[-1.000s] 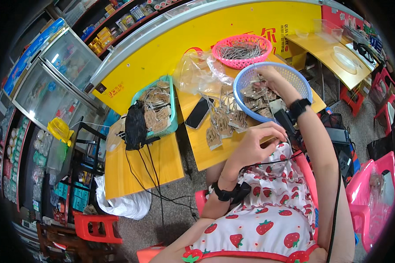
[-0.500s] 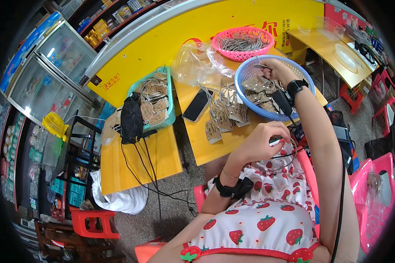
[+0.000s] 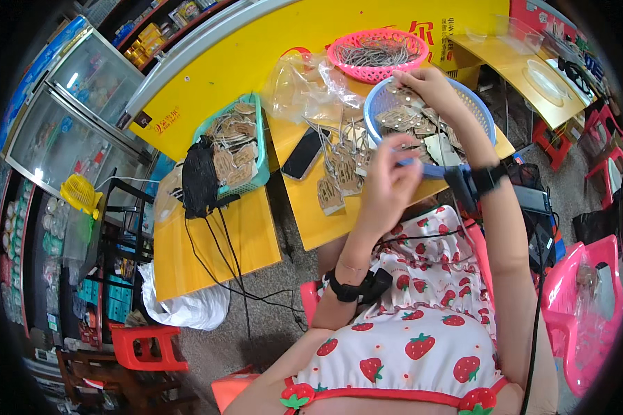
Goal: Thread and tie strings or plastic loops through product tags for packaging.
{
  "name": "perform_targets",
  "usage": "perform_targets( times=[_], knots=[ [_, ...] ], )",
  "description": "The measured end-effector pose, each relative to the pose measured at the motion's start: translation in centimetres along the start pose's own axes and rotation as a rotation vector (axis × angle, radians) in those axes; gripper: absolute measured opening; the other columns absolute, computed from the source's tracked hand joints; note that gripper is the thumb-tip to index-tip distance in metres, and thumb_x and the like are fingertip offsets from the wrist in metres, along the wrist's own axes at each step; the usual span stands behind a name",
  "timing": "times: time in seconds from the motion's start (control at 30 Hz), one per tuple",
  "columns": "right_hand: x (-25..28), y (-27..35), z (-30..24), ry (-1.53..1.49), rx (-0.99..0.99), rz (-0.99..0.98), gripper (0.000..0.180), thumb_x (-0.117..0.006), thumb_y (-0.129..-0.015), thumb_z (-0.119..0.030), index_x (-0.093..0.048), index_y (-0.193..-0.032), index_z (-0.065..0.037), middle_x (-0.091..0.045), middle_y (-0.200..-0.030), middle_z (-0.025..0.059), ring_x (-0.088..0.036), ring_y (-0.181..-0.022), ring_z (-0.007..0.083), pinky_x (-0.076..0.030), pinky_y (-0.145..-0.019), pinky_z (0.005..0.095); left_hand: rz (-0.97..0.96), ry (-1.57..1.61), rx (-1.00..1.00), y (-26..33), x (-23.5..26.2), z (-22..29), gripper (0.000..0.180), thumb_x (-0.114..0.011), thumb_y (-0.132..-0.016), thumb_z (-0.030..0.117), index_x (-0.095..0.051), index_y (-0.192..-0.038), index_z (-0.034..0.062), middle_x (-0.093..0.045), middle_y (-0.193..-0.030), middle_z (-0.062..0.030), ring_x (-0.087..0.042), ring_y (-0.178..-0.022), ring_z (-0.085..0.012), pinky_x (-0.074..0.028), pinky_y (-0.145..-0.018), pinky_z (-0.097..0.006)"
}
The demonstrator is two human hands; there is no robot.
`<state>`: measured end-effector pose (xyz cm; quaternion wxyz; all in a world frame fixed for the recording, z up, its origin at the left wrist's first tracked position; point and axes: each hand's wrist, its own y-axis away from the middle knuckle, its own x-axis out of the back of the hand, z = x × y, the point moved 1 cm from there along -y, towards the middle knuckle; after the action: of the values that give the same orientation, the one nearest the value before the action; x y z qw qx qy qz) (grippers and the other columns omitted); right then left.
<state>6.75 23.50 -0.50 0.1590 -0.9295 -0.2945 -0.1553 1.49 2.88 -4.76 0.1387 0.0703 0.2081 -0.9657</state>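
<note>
Over the far rim of the blue plastic basket [image 3: 479, 104], my right hand [image 3: 428, 88] is closed, fingertips pinched together at the basket's far left. What it pinches is too small to make out. Brown cardboard tags [image 3: 403, 119] with pale round dots fill the basket, some turned to their white side. My left hand [image 3: 392, 181] is raised at the basket's near left edge, its fingers bent and smeared by motion. Left of it, several corded brown tags [image 3: 340, 173] lie on the yellow table [image 3: 304, 221], beside a black phone [image 3: 304, 153].
A pink basket [image 3: 378, 72] of grey cords stands at the back, next to a clear plastic bag [image 3: 304, 90]. On the left, a green basket [image 3: 262, 145] holds more tags, with a black pouch [image 3: 199, 178] over its edge. Black cables [image 3: 239, 273] hang off the table.
My left hand has risen from my lap to the blue basket's near edge. My right hand has shifted up and left to the basket's far rim. The cord loop over my lap is gone.
</note>
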Motion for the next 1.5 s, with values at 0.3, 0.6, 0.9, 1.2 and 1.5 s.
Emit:
perform_targets(
  times=[0.3,0.6,0.9,1.2,1.5],
  knots=[
    [-3.3,16.3,-4.7,-0.098,0.487,0.224,0.009,-0.058,-0.088,-0.006,-0.062,-0.087,0.002,-0.056,-0.07,0.0047,-0.051,-0.063,0.009,-0.041,-0.057,0.0229,-0.003,0.066,0.042,1.0,-0.1,3.0,0.039,-0.06,-0.091,0.018,-0.044,-0.122,0.0017,-0.055,-0.106,-0.0052,-0.057,-0.091,-0.0083,-0.049,-0.071,-0.022],
    [-1.1,17.8,-5.1,0.131,0.391,0.637,0.016,-0.065,-0.087,-0.011,-0.057,-0.077,-0.002,-0.048,-0.054,0.0012,-0.039,-0.046,0.0041,-0.03,-0.043,0.0213,0.024,0.155,-0.099,1.7,-2.6,3.0,0.049,-0.062,-0.087,0.004,-0.033,-0.127,0.0002,-0.057,-0.111,-0.0115,-0.059,-0.099,-0.0176,-0.05,-0.083,-0.026],
    [0.7,18.1,-4.5,-0.178,0.226,0.282,0.012,-0.062,-0.088,-0.011,-0.061,-0.086,0.0,-0.047,-0.061,-0.0093,-0.038,-0.055,0.0014,-0.028,-0.048,0.0187,0.157,-0.034,-0.126,1.6,0.0,4.7,0.026,-0.064,-0.086,0.006,-0.054,-0.109,-0.0008,-0.055,-0.104,-0.0056,-0.054,-0.081,-0.0054,-0.045,-0.069,-0.018],
    [-1.1,19.3,-6.4,-0.41,0.35,0.116,0.017,-0.055,-0.084,0.007,-0.058,-0.1,0.003,-0.067,-0.085,0.008,-0.056,-0.069,0.0088,-0.046,-0.063,0.0224,0.153,0.217,-0.159,1.9,0.3,5.6,0.038,-0.065,-0.081,-0.002,-0.046,-0.113,-0.0018,-0.054,-0.108,-0.0094,-0.059,-0.092,-0.0138,-0.049,-0.081,-0.025],
    [-0.9,18.6,-6.3,-0.049,0.6,0.161,0.014,-0.061,-0.079,0.006,-0.06,-0.092,0.002,-0.061,-0.088,0.0081,-0.058,-0.072,0.0161,-0.046,-0.064,0.0252,0.115,0.134,-0.174,2.1,0.2,6.1,0.04,-0.066,-0.081,-0.002,-0.05,-0.117,-0.0036,-0.059,-0.105,-0.0094,-0.06,-0.096,-0.015,-0.048,-0.083,-0.026]
  ],
)
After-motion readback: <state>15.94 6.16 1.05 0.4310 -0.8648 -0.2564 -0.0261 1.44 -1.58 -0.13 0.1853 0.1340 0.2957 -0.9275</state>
